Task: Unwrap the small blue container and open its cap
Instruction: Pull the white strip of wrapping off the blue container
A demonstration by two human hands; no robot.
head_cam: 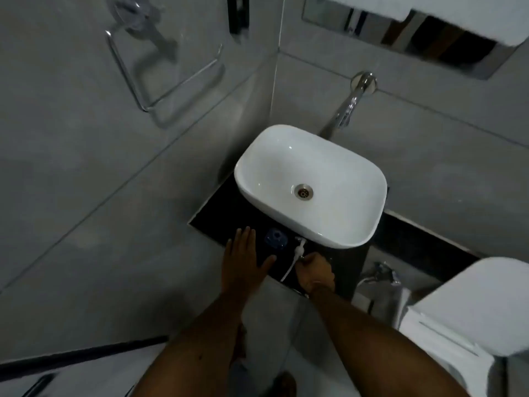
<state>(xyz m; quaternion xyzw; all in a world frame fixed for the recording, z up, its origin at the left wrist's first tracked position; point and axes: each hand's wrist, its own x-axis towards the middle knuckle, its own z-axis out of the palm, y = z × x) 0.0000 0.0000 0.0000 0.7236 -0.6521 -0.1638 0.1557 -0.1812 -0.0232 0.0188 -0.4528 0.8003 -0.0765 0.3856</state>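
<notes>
The container (275,238) sits on the counter (217,213) before the basin (309,181).

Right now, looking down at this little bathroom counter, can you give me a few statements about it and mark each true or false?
1. The small blue container sits on the dark counter. True.
2. It lies inside the white basin. False: it is in front of it.
3. The left hand is spread open with nothing in it. True.
4. The right hand grips the blue container. False: its fingers are at a white object.
</notes>
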